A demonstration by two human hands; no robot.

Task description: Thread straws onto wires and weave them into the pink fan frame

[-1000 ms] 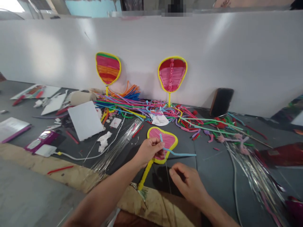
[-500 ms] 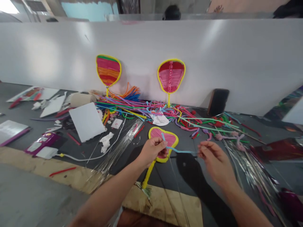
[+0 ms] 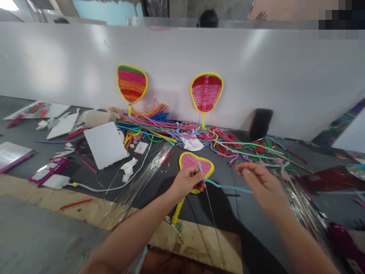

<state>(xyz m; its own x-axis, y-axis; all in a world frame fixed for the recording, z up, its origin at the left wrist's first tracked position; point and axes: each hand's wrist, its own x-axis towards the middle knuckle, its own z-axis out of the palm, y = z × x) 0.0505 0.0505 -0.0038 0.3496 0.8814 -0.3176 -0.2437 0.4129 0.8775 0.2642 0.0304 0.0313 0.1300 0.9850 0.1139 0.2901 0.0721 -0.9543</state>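
Observation:
My left hand [image 3: 186, 182] is closed on the lower edge of a pink pipe-cleaner fan [image 3: 190, 160] with a yellow rim. The fan lies on the dark table, and its yellow handle [image 3: 177, 213] points toward me. The same fingers pinch a light blue pipe cleaner [image 3: 225, 186], which crosses the fan and runs off to the right. My right hand [image 3: 262, 184] hovers to the right of the fan, above that blue strand. Its fingertips are pinched together, and what they hold is too thin to make out. A thin silver wire [image 3: 213, 224] trails from the fan toward me.
Two finished fans [image 3: 132, 83] [image 3: 206, 92] lean on the white partition [image 3: 285, 76]. In front of it are a heap of coloured pipe cleaners [image 3: 159, 127], a white board [image 3: 105, 144], a black phone [image 3: 259, 123] and silver wire bundles [image 3: 142, 179] [image 3: 302, 201]. A person's head [image 3: 208, 18] shows behind the partition.
My right hand rose from near the table's front edge and moved right, now pinched above the blue pipe cleaner. My left hand kept its hold on the fan.

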